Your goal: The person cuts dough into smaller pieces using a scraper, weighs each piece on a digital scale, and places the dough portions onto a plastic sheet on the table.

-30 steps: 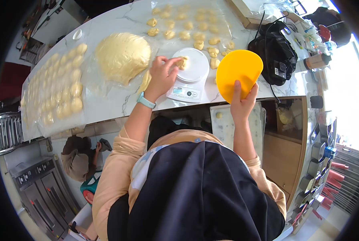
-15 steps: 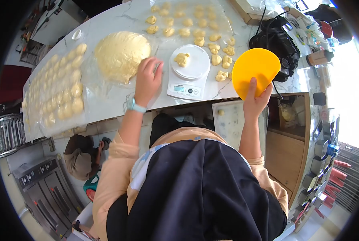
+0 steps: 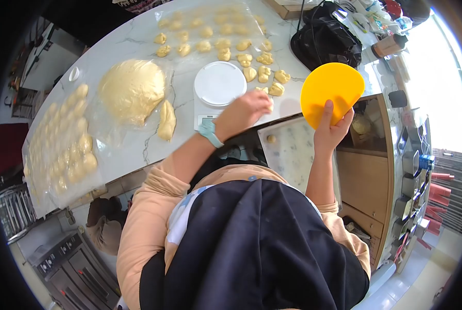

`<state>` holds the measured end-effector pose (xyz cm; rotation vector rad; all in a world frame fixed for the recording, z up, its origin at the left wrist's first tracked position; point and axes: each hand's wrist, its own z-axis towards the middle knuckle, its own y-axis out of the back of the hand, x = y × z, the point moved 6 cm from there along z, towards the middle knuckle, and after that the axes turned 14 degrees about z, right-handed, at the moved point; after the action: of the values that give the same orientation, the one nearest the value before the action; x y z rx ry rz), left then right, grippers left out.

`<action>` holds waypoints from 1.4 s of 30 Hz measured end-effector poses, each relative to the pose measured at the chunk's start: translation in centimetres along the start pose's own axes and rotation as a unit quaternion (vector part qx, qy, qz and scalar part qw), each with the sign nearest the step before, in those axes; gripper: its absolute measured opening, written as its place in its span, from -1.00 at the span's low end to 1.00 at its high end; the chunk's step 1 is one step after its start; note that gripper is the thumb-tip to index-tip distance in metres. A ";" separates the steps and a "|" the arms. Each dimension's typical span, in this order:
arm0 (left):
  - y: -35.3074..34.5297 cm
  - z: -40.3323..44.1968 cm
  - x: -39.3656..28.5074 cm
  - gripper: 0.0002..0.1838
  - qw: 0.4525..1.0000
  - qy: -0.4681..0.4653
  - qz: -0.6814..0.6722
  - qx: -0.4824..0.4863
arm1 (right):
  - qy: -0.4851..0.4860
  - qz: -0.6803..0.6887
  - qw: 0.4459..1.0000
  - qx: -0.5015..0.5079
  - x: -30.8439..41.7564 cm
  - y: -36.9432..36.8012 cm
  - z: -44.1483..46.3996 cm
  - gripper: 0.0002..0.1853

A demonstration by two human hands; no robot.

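Observation:
My right hand (image 3: 333,126) grips a round yellow dough scraper (image 3: 331,90) with one flat edge, held up over the table's front edge. My left hand (image 3: 244,111), slightly blurred, is right of the white kitchen scale (image 3: 219,84). Its fingers curl around a small dough piece (image 3: 269,107), partly hidden, beside the nearest lumps. The scale's pan is bare, and my wrist covers part of its display. A large mound of dough (image 3: 132,90) sits under plastic to the left. A separate dough strip (image 3: 166,121) lies between mound and scale. Several small dough lumps (image 3: 263,73) lie behind my left hand.
Plastic-covered rows of dough balls (image 3: 63,139) lie at the table's left end. More lumps sit under plastic film at the back. A black bag (image 3: 326,39) stands back right. A small white ring-shaped item (image 3: 74,74) lies at far left. Another person (image 3: 106,227) is low at left.
My left hand has moved right from the dough mound, past the scale. The lump has left the pan. A loose strip now shows beside the mound. The scraper stays in my right hand.

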<state>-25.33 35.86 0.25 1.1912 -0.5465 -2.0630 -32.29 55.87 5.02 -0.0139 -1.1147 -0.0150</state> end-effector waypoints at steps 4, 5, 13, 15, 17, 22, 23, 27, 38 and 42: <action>-5.4 -1.4 0.4 -0.80 0.990 0.006 0.129 0.057 | 0.002 -0.014 1.000 -0.018 0.9 0.5 0.1 -0.63; -5.3 -1.6 0.3 -0.78 0.987 0.004 0.155 0.042 | 0.007 -0.013 1.000 -0.018 0.9 0.6 0.3 -0.63; 7.9 -10.6 1.0 -0.64 0.910 0.214 0.245 -0.256 | 0.016 0.022 0.998 0.057 1.0 -3.2 1.0 -0.68; 10.6 -15.0 1.5 -0.66 0.832 0.278 0.295 -0.378 | -0.058 0.100 0.981 0.158 1.3 -7.1 -0.3 -0.72; 11.8 -17.8 2.5 -0.53 0.816 0.325 0.310 -0.363 | -0.104 0.069 0.938 0.325 0.4 -12.9 -3.5 -0.70; 11.1 -22.1 6.3 -0.54 0.851 0.406 0.168 -0.287 | -0.014 -0.014 0.723 0.691 3.4 -26.2 -11.7 -0.71; 10.9 -22.4 6.4 -0.56 0.853 0.416 0.133 -0.285 | 0.013 -0.039 0.694 0.719 3.5 -28.0 -12.9 -0.71; 11.2 -23.4 5.7 -0.64 0.859 0.396 0.136 -0.294 | 0.060 -0.094 0.643 0.757 2.1 -31.0 -17.7 -0.72; 9.8 -16.8 6.9 -0.64 0.826 0.489 -0.234 -0.156 | -0.012 0.098 0.916 0.388 0.1 -20.2 -9.8 -0.71; 7.6 -10.4 7.9 -0.60 0.742 0.386 -0.492 -0.243 | 0.017 0.055 0.969 0.242 1.5 -16.2 -4.7 -0.65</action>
<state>-16.40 24.75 -4.55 2.0227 1.1960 -1.9148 -27.68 39.56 4.33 0.3608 -1.0574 0.3548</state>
